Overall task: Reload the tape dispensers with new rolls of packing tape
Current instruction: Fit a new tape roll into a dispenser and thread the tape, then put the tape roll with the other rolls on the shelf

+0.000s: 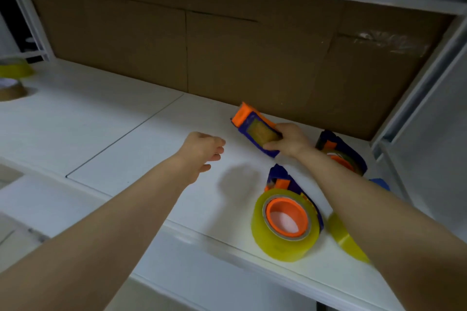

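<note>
My right hand (288, 141) grips a blue and orange tape dispenser (254, 127) by its near end, held just above the white table near the cardboard backing. My left hand (202, 154) hovers beside it to the left with fingers loosely curled, holding nothing. A second dispenser (285, 219) loaded with a full yellowish roll lies at the front right. A third blue and orange dispenser (341, 154) lies behind my right forearm, partly hidden. Another yellowish tape roll (343, 237) peeks out under my right forearm.
The white table (113, 129) runs left, with a seam across it. At the far left edge stand a yellowish roll (15, 69) and a brown roll (11, 91). Cardboard (227, 58) lines the back, and a white shelf frame (414, 98) closes the right side.
</note>
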The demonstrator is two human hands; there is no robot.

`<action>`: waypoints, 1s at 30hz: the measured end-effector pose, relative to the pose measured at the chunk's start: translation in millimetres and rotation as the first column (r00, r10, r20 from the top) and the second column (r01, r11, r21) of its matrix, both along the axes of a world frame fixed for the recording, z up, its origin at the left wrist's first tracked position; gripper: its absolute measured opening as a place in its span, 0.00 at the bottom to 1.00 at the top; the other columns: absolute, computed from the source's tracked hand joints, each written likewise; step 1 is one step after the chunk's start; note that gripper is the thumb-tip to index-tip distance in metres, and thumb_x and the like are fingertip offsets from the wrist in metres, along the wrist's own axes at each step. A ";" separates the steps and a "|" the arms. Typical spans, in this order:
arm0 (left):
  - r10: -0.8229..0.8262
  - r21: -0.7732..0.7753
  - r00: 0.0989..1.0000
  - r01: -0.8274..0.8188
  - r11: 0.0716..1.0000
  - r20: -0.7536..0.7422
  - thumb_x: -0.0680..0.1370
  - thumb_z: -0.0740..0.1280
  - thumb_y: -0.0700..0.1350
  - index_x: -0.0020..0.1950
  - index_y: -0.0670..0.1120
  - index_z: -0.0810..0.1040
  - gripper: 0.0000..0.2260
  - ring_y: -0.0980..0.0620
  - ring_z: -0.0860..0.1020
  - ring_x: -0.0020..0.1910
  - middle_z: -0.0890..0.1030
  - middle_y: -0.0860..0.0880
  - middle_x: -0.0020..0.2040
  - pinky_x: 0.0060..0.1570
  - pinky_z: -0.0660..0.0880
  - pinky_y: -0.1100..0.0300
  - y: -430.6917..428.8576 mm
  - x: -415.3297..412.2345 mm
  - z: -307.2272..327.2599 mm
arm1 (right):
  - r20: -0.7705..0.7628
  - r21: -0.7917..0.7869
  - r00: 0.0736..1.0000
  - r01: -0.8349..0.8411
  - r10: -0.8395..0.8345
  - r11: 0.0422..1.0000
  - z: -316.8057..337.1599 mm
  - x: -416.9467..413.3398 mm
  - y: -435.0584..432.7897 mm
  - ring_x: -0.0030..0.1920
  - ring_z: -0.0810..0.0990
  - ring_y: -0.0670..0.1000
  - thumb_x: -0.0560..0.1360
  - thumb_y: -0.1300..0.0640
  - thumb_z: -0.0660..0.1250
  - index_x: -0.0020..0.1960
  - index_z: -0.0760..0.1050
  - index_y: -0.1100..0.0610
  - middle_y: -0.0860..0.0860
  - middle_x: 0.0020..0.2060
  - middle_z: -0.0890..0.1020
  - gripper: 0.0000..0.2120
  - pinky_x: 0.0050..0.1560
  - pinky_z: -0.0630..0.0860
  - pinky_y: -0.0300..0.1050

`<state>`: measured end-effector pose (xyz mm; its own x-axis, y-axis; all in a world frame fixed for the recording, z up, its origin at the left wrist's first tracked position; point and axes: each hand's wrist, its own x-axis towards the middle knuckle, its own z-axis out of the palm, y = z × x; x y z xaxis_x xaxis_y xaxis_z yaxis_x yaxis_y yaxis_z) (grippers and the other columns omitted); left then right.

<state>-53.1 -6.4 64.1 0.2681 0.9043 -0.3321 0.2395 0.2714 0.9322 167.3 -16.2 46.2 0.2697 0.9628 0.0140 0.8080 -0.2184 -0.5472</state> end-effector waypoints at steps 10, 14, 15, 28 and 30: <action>-0.173 0.278 0.949 0.097 0.956 0.263 0.76 0.66 0.38 0.55 0.39 0.80 0.09 0.51 0.76 0.45 0.80 0.44 0.46 0.47 0.72 0.64 -32.2 -19.1 10.4 | -0.925 0.162 0.356 0.051 0.133 0.986 23.0 -87.0 -30.0 0.50 0.80 0.57 0.74 0.62 0.66 0.58 0.75 0.67 0.62 0.51 0.81 0.14 0.56 0.76 0.51; -0.202 0.612 0.979 0.183 0.770 -0.040 0.76 0.65 0.35 0.60 0.42 0.77 0.13 0.47 0.80 0.52 0.82 0.44 0.54 0.56 0.77 0.54 -45.8 -24.7 -3.1 | -0.938 0.149 0.319 0.024 0.134 0.989 21.8 -107.8 -38.7 0.41 0.84 0.53 0.70 0.57 0.71 0.45 0.82 0.61 0.57 0.41 0.85 0.08 0.52 0.78 0.49; -0.176 0.655 0.978 0.203 0.728 -0.108 0.76 0.66 0.36 0.61 0.43 0.75 0.14 0.46 0.80 0.53 0.81 0.44 0.55 0.56 0.76 0.51 -48.4 -25.3 -5.4 | -0.930 0.142 0.346 0.033 0.122 0.989 22.1 -112.3 -40.4 0.40 0.84 0.53 0.70 0.58 0.72 0.43 0.82 0.61 0.57 0.39 0.85 0.06 0.53 0.78 0.50; 0.030 0.774 0.885 0.390 0.499 -0.465 0.73 0.68 0.35 0.59 0.43 0.77 0.15 0.44 0.79 0.56 0.82 0.46 0.57 0.54 0.74 0.54 -47.8 -61.1 -24.7 | -0.878 -0.075 0.453 0.187 -0.153 0.980 34.2 -103.6 -55.6 0.44 0.83 0.57 0.66 0.49 0.72 0.52 0.76 0.62 0.61 0.44 0.83 0.21 0.46 0.80 0.50; 0.032 0.785 0.878 0.411 0.463 -0.478 0.74 0.67 0.35 0.60 0.43 0.76 0.15 0.44 0.79 0.56 0.82 0.47 0.57 0.52 0.74 0.56 -47.1 -64.7 -27.7 | -0.876 -0.121 0.445 0.164 -0.183 0.979 35.8 -98.2 -61.1 0.47 0.83 0.57 0.68 0.46 0.71 0.56 0.75 0.61 0.61 0.47 0.82 0.24 0.50 0.78 0.51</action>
<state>-117.9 -53.5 36.5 0.5248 0.7217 0.4515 0.5517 -0.6922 0.4653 69.1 -77.3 82.0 0.2905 0.8920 -0.3463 -0.1578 -0.3123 -0.9368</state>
